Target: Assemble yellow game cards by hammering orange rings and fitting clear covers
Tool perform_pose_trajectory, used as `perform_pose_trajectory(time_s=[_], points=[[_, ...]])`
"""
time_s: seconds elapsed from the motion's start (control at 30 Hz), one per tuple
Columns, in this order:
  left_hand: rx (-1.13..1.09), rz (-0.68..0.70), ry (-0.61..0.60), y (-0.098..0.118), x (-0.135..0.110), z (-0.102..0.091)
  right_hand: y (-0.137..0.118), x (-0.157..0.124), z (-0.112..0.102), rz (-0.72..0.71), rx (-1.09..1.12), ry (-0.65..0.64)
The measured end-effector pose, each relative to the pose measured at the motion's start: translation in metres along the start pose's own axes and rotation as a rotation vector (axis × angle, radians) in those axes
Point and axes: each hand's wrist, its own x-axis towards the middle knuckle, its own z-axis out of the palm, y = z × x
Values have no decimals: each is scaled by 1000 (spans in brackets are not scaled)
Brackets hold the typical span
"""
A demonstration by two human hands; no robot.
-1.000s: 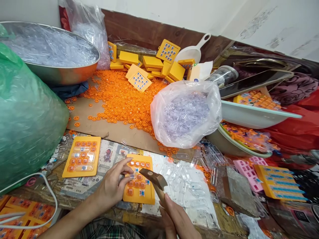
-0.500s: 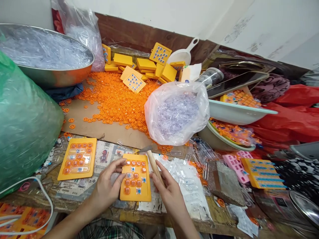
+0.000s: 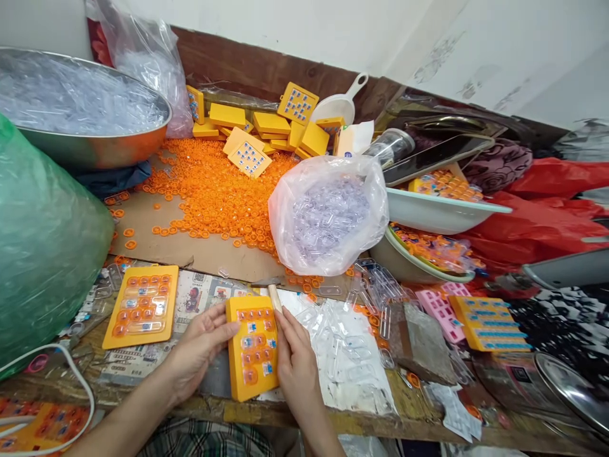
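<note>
Workbench (image 3: 410,401), worn wood, with a bulging green bag (image 3: 47,247) at its left end and a smaller whitish bag (image 3: 285,212) of clear plastic pieces (image 3: 330,212) farther back. Yellow panel (image 3: 255,346), tilted near the front edge, left side gripped by the left hand (image 3: 200,349), right hand (image 3: 297,358) wrapped round a wooden handle (image 3: 274,296) against its right side. Orange pieces (image 3: 214,197), tiny, heaped behind, as I see from here.
</note>
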Motion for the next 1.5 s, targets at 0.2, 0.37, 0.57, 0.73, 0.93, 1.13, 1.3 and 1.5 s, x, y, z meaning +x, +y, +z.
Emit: perform_pose_trajectory(time_s=[0.2,0.37,0.57,0.73,0.93,1.13,1.3,1.5], points=[[-116,-41,-50,-14,-1,7,-5,7,-18,-133,-125,45],[-175,-71,-8,-11,-1,-11,14,18,-44,-222,-302,88],[-221,-86,13,-10,-4,-16,20,31,-44,-281,-445,-13],[-265,-86,-20,-13,-5,-14,16,44,-57,-286,-391,33],[-311,-82,-77,-15,-3,-16,-15,34,-57,-278,-131,74],[-271,-16,-110,-15,-3,-13,-55,20,-23,-277,92,-101],[-213,52,-195,-17,-6,-13,-58,18,-8,-322,145,-144],[-196,96,-219,-21,-9,-12,-49,8,-1,-213,161,-66]])
